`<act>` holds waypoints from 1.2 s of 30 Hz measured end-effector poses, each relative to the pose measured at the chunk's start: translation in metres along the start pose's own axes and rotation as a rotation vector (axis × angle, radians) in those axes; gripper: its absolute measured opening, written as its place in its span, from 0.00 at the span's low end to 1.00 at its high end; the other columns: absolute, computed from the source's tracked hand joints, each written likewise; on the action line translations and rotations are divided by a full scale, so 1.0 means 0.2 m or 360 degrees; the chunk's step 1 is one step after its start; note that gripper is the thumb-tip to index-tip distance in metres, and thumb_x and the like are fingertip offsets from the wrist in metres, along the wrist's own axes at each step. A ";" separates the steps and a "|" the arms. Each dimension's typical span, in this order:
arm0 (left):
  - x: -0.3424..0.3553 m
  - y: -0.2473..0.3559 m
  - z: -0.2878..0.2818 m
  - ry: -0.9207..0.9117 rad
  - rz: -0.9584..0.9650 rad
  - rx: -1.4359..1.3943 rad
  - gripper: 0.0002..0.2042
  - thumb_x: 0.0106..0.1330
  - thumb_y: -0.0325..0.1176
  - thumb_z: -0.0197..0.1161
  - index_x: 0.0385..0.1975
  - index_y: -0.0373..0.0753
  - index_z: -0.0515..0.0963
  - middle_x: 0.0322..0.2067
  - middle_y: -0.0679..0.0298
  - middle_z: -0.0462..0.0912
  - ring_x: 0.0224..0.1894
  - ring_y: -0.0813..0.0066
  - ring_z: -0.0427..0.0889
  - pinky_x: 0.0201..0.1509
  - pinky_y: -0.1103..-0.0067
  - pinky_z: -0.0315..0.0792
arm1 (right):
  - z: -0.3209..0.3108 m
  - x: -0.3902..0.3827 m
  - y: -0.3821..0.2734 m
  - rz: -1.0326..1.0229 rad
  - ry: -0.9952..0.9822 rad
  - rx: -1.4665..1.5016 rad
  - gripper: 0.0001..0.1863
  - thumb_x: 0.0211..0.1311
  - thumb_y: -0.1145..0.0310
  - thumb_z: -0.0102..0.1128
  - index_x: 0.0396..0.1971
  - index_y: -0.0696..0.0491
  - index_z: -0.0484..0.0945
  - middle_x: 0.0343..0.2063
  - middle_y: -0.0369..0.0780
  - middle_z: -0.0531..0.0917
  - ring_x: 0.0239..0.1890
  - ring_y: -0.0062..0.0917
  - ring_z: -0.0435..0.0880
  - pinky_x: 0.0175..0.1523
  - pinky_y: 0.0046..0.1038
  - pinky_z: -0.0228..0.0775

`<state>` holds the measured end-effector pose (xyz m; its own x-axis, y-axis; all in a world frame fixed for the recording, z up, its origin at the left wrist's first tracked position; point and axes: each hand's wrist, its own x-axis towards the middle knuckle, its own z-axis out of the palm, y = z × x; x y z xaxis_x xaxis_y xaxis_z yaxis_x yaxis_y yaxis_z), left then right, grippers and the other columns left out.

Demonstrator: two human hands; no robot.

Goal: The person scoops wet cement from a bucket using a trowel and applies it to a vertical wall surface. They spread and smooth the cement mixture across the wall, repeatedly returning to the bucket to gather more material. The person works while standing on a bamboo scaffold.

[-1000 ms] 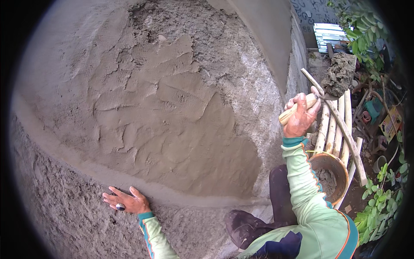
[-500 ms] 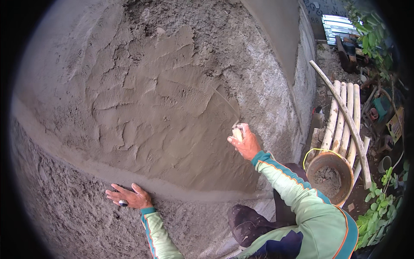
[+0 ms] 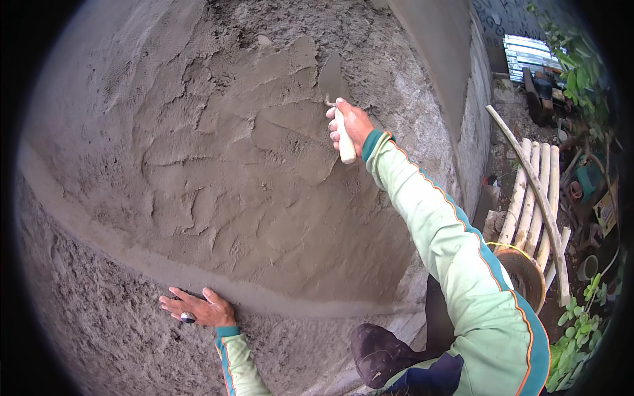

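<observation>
My right hand is closed round the pale wooden handle of a trowel, whose grey blade lies at the upper part of the cement-coated wall, where wet ridged mortar borders rough, drier plaster. Whether the blade touches the surface I cannot tell for sure. My left hand rests with spread fingers at the lower edge of the smooth band, over coarse grey render, and holds nothing. A dark ring is on one finger.
Pale wooden poles lie at right with a longer crooked stick across them, beside a bucket partly behind my right arm. Plants, a corrugated sheet and scattered clutter line the right edge. My dark boot is below.
My right hand has swung from over the poles leftward and up onto the wall. The lump of mortar seen on the trowel earlier no longer shows there. My left hand has barely moved.
</observation>
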<state>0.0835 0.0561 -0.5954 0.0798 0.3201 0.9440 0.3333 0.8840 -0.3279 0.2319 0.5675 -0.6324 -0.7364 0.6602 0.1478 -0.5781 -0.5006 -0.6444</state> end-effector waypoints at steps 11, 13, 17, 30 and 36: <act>-0.01 -0.03 0.00 -0.0020 0.0001 -0.0046 0.39 0.78 0.61 0.41 0.79 0.38 0.53 0.79 0.42 0.44 0.79 0.36 0.44 0.78 0.44 0.43 | -0.21 -0.25 0.28 0.0118 0.0128 -0.0982 0.23 0.79 0.45 0.41 0.40 0.51 0.72 0.21 0.35 0.72 0.15 0.24 0.73 0.22 0.33 0.69; -0.02 -0.03 0.02 -0.0019 -0.0004 -0.0055 0.39 0.78 0.61 0.42 0.79 0.37 0.53 0.79 0.42 0.44 0.79 0.35 0.45 0.77 0.43 0.43 | -0.22 -0.31 0.39 0.0169 0.0167 -0.0900 0.22 0.80 0.46 0.41 0.40 0.51 0.72 0.20 0.35 0.72 0.14 0.23 0.72 0.21 0.33 0.68; -0.03 0.00 0.05 -0.0034 -0.0038 -0.0045 0.39 0.78 0.61 0.41 0.79 0.38 0.53 0.79 0.42 0.44 0.79 0.35 0.45 0.77 0.42 0.43 | -0.20 -0.47 0.67 0.0179 0.0227 -0.0739 0.23 0.79 0.43 0.41 0.39 0.49 0.72 0.19 0.36 0.73 0.13 0.23 0.73 0.17 0.31 0.69; -0.04 -0.01 0.00 -0.0066 -0.0054 -0.0027 0.39 0.77 0.61 0.42 0.80 0.41 0.50 0.79 0.42 0.41 0.79 0.35 0.43 0.79 0.46 0.42 | 0.04 -0.26 0.29 0.0187 -0.0056 0.0417 0.21 0.79 0.44 0.43 0.40 0.48 0.69 0.22 0.32 0.71 0.19 0.19 0.70 0.25 0.29 0.68; -0.03 -0.05 0.00 0.0001 -0.0023 -0.0005 0.39 0.78 0.63 0.40 0.79 0.39 0.54 0.79 0.42 0.45 0.79 0.34 0.46 0.77 0.44 0.45 | 0.23 -0.30 0.29 0.0104 0.0099 -0.0447 0.24 0.78 0.41 0.43 0.37 0.49 0.71 0.23 0.33 0.73 0.18 0.21 0.73 0.23 0.33 0.72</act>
<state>0.0805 0.0460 -0.5971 0.0754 0.3072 0.9487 0.3371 0.8875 -0.3141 0.2265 0.4729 -0.6436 -0.7410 0.6690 0.0587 -0.4038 -0.3740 -0.8349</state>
